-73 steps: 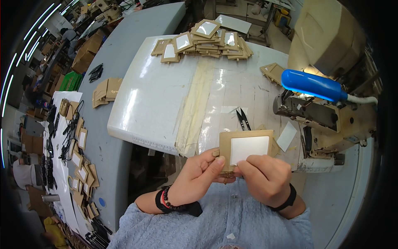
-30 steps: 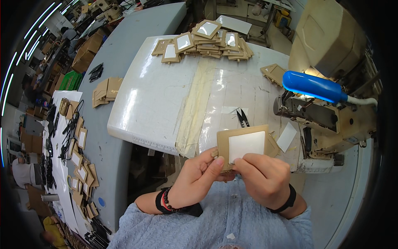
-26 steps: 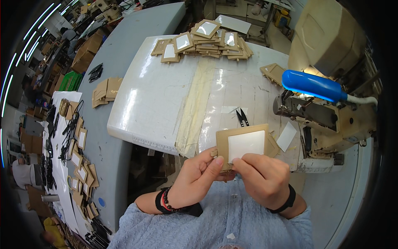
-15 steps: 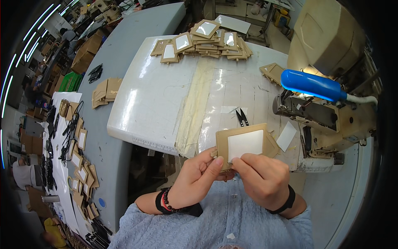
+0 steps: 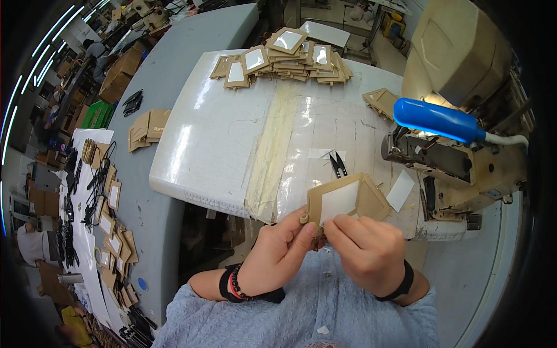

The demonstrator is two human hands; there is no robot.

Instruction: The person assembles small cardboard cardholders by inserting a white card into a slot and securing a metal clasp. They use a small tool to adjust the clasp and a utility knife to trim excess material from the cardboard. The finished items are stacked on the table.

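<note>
**Tan flat holder with white rectangular window (image 5: 341, 199) has turned; right edge pulled in since the last frame, exposing more of the tan stitched-outline piece (image 5: 373, 200) behind it.**

Far left: thin black cords (image 5: 100, 194) and loose tan white-windowed pieces (image 5: 108, 222) lie along the left side of the grey flat-topped table (image 5: 148, 214). Stack of tan flat pieces (image 5: 155, 124) sits further back on it, probably parked off the work surface.

White glossy worktable (image 5: 214, 139): pile of tan windowed pieces (image 5: 290, 61) at the far edge, likely kept back from the hands.

Left hand (image 5: 270, 249): closed on the holder's lower left corner, thumb in front, fingers behind. Looks like the steadying hand.

Holder: tilted, over the table's near edge, close to the chest, presumably for a clear look.

Black thread snips (image 5: 338, 165): just beyond it, likely for easy reach.

Right hand (image 5: 368, 243): fingers curled, tips pinched on the holder's lower edge. Can't tell if anything smaller is between them.

Far right: white paper slip (image 5: 401, 190) flat; blue tubular lamp (image 5: 436, 120) near the beige sewing machine (image 5: 493, 168), presumably lighting it.
</note>
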